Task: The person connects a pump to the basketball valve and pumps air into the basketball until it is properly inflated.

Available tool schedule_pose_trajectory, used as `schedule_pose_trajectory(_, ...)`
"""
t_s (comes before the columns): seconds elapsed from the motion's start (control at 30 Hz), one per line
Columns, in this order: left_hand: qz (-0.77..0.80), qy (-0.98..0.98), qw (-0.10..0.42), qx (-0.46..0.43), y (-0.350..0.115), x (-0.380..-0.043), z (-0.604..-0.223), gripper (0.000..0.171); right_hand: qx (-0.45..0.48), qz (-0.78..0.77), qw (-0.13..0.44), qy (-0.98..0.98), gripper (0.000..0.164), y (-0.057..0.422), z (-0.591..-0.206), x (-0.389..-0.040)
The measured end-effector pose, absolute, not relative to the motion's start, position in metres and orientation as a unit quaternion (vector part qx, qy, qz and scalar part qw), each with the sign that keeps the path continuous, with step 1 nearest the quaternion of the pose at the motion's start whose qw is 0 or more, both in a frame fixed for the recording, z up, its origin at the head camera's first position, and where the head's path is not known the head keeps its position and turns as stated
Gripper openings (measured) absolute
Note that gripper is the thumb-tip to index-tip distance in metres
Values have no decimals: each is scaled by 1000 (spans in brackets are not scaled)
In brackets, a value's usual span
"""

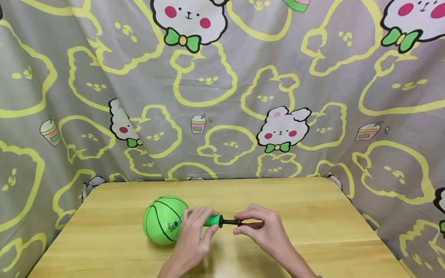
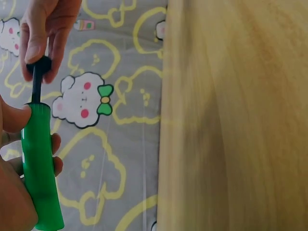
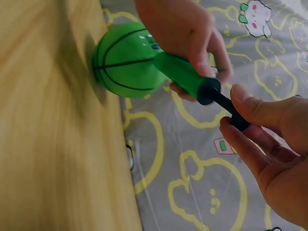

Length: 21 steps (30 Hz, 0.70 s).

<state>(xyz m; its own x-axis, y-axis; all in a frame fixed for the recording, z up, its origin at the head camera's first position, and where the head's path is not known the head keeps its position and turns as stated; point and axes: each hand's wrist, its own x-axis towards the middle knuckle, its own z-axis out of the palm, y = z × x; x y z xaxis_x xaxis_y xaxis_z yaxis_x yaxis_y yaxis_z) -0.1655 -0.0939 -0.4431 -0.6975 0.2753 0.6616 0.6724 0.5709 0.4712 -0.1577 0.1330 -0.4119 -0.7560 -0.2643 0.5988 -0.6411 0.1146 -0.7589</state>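
Note:
A green ball (image 1: 160, 222) with black seam lines, like a small basketball, sits left of my hands on the table. My left hand (image 1: 194, 231) grips the green barrel of a hand pump (image 2: 39, 168), its fingers wrapped round it. The far end of the barrel meets the ball in the right wrist view. A black rod sticks out of the other end, partly drawn out. Thumb and fingers of my right hand (image 1: 264, 229) pinch the black handle (image 3: 239, 121) at the rod's tip.
The light wooden table (image 1: 313, 247) stretches under both hands. Behind and at both sides hangs a grey curtain (image 1: 222, 96) with yellow outlines and white bunny faces, close to the table's back edge.

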Motion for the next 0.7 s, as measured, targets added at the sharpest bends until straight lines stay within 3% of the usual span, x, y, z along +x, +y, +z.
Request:
schedule_pose_trajectory(0.3, -367, -849, 252, -287, -90, -167, -443, 23, 305, 595, 154, -728, 25, 120, -418, -160)
schedule_pose_trajectory(0.7, -353, -850, 258, -293, -98, -173, -444, 20, 297, 610, 88, -729, 23, 132, -411, -164)
